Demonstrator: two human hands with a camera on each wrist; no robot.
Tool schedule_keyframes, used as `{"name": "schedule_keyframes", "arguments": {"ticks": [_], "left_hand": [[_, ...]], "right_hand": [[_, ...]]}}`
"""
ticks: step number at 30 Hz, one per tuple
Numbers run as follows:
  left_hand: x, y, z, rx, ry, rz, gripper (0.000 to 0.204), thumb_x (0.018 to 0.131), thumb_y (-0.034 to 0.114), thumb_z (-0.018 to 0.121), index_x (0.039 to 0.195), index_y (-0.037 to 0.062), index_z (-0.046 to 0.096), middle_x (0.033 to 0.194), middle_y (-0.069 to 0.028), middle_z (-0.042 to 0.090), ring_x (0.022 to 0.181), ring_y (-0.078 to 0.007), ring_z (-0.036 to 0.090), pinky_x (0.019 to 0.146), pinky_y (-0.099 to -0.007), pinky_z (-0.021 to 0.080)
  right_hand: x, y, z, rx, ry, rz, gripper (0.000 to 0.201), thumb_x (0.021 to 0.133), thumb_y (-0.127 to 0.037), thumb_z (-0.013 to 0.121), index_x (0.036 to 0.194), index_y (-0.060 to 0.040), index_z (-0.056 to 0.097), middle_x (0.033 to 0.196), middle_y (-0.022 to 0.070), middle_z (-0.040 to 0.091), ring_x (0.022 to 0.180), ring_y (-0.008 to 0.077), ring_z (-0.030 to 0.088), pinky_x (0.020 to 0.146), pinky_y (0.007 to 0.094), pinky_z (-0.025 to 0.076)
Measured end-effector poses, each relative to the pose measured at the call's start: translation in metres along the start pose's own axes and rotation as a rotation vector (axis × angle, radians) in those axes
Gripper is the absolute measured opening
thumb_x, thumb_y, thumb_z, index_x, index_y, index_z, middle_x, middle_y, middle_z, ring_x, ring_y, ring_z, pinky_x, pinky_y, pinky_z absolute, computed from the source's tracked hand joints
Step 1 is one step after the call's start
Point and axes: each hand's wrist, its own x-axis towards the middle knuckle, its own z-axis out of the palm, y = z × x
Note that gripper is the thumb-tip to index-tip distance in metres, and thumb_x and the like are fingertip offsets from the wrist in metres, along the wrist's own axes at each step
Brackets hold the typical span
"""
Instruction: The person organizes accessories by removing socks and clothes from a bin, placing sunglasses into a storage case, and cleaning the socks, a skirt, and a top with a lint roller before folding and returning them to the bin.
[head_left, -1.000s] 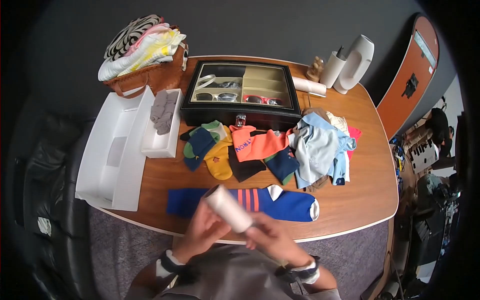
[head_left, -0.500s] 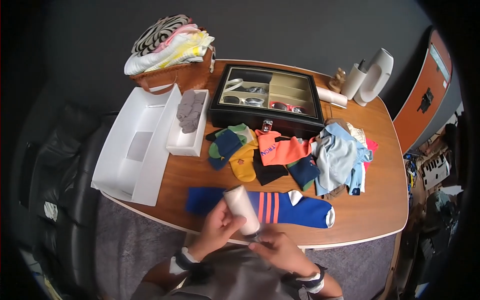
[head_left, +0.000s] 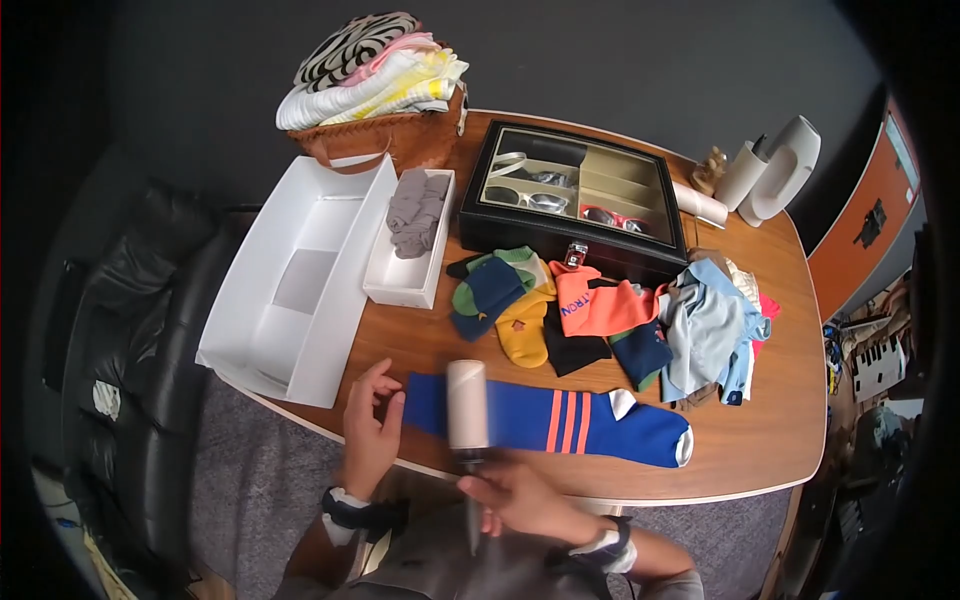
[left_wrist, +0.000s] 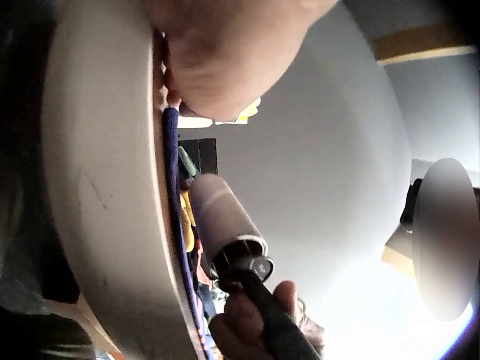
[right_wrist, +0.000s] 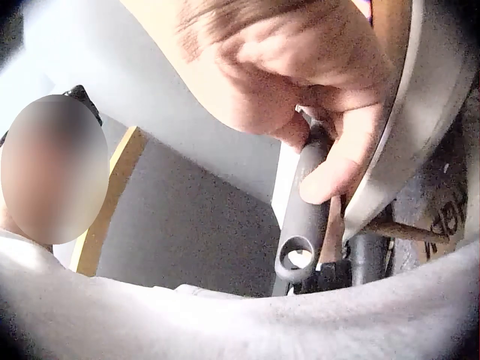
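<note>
A white lint roller (head_left: 468, 405) with a dark handle (right_wrist: 306, 202) is gripped by my right hand (head_left: 525, 500); its roll is over the left part of a long blue sock (head_left: 520, 415) with orange stripes, lying flat near the table's front edge. The left wrist view shows the roll (left_wrist: 225, 217) and the fingers round the handle. My left hand (head_left: 372, 430) is at the sock's left end, fingers loosely bent, holding nothing. Whether the roll touches the sock, I cannot tell.
Behind the sock lie several coloured socks (head_left: 522, 335) and a pile of clothes (head_left: 705, 320). A black glasses case (head_left: 480, 225), a small white box (head_left: 400, 285) with grey socks, and a larger white box (head_left: 262, 330) stand farther back. A brown bag (head_left: 400, 140) holds folded fabrics.
My left hand has let go of the roll and moved left. The roller has turned more upright in my right hand. The head view has shifted, moving the table's contents rightward.
</note>
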Motion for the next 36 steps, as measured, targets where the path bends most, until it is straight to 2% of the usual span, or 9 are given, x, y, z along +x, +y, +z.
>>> {"name": "schedule_keyframes", "arguments": {"ticks": [4, 6, 12, 15, 18, 21, 26, 33, 36], "left_hand": [[0.000, -0.005, 0.001, -0.154, 0.051, -0.044, 0.061, 0.091, -0.005, 0.066, 0.148, 0.0015, 0.046, 0.111, -0.0086, 0.064, 0.096, -0.0187, 0.061, 0.086, -0.0313, 0.048], [-0.001, -0.009, -0.001, -0.173, 0.041, -0.018, 0.066, 0.089, -0.004, 0.069, 0.150, 0.0005, 0.044, 0.114, -0.0087, 0.063, 0.099, -0.0199, 0.060, 0.087, -0.0324, 0.048], [0.000, -0.004, -0.001, -0.025, -0.069, 0.028, 0.072, 0.085, -0.005, 0.069, 0.151, 0.0042, 0.044, 0.115, -0.0089, 0.063, 0.103, -0.0227, 0.059, 0.091, -0.0362, 0.046], [0.001, 0.000, 0.000, 0.007, -0.075, 0.062, 0.061, 0.084, -0.002, 0.068, 0.143, 0.0066, 0.055, 0.113, -0.0099, 0.065, 0.105, -0.0273, 0.059, 0.093, -0.0403, 0.046], [0.006, -0.001, -0.001, 0.171, -0.082, 0.257, 0.045, 0.082, -0.006, 0.066, 0.125, 0.0065, 0.068, 0.113, -0.0092, 0.064, 0.105, -0.0292, 0.059, 0.094, -0.0393, 0.047], [0.001, 0.002, 0.002, 0.195, -0.065, 0.213, 0.030, 0.083, 0.001, 0.065, 0.111, 0.0090, 0.074, 0.110, -0.0099, 0.065, 0.106, -0.0335, 0.058, 0.095, -0.0437, 0.044], [0.000, 0.004, 0.007, 0.205, -0.023, 0.206, 0.028, 0.082, 0.001, 0.065, 0.107, 0.0085, 0.074, 0.110, -0.0092, 0.064, 0.106, -0.0325, 0.057, 0.095, -0.0434, 0.044], [-0.001, 0.002, 0.010, 0.203, -0.006, 0.217, 0.026, 0.081, -0.002, 0.064, 0.104, 0.0066, 0.073, 0.108, -0.0107, 0.063, 0.104, -0.0332, 0.057, 0.093, -0.0438, 0.045], [-0.001, 0.005, 0.010, 0.200, -0.014, 0.207, 0.026, 0.081, -0.003, 0.064, 0.104, 0.0062, 0.072, 0.109, -0.0107, 0.063, 0.104, -0.0333, 0.058, 0.094, -0.0435, 0.046]], "right_hand": [[0.035, -0.004, 0.023, -0.038, -0.109, -0.033, 0.045, 0.110, -0.035, 0.053, 0.102, 0.0076, 0.063, 0.063, 0.0081, 0.062, 0.051, 0.0153, 0.064, 0.049, 0.0313, 0.053], [0.043, -0.007, 0.028, -0.067, -0.121, 0.001, 0.044, 0.110, -0.035, 0.052, 0.098, 0.0055, 0.061, 0.063, 0.0085, 0.063, 0.053, 0.0160, 0.065, 0.050, 0.0295, 0.054], [0.045, -0.003, 0.033, -0.028, -0.045, 0.054, 0.047, 0.110, -0.032, 0.052, 0.095, 0.0112, 0.064, 0.062, 0.0129, 0.063, 0.052, 0.0204, 0.068, 0.050, 0.0347, 0.056], [0.036, -0.003, 0.030, 0.005, 0.011, 0.072, 0.048, 0.109, -0.032, 0.053, 0.091, 0.0108, 0.063, 0.063, 0.0128, 0.063, 0.052, 0.0204, 0.068, 0.049, 0.0348, 0.056], [0.025, -0.001, 0.022, 0.053, 0.057, 0.069, 0.048, 0.109, -0.033, 0.054, 0.087, 0.0091, 0.063, 0.062, 0.0116, 0.063, 0.051, 0.0197, 0.067, 0.048, 0.0336, 0.055], [0.011, 0.001, 0.009, 0.022, 0.092, 0.091, 0.047, 0.109, -0.034, 0.055, 0.086, 0.0071, 0.063, 0.061, 0.0097, 0.062, 0.049, 0.0177, 0.065, 0.045, 0.0314, 0.053], [-0.019, 0.004, -0.012, -0.031, 0.200, 0.099, 0.046, 0.108, -0.035, 0.057, 0.083, 0.0034, 0.061, 0.056, 0.0053, 0.059, 0.047, 0.0135, 0.063, 0.043, 0.0277, 0.050], [-0.061, 0.025, -0.037, 0.062, 0.374, 0.088, 0.044, 0.108, -0.033, 0.057, 0.084, 0.0030, 0.063, 0.059, 0.0062, 0.061, 0.048, 0.0141, 0.064, 0.043, 0.0271, 0.050], [-0.078, 0.042, -0.049, 0.107, 0.426, 0.086, 0.042, 0.108, -0.033, 0.058, 0.089, 0.0043, 0.065, 0.061, 0.0056, 0.061, 0.049, 0.0135, 0.064, 0.044, 0.0271, 0.050]]}}
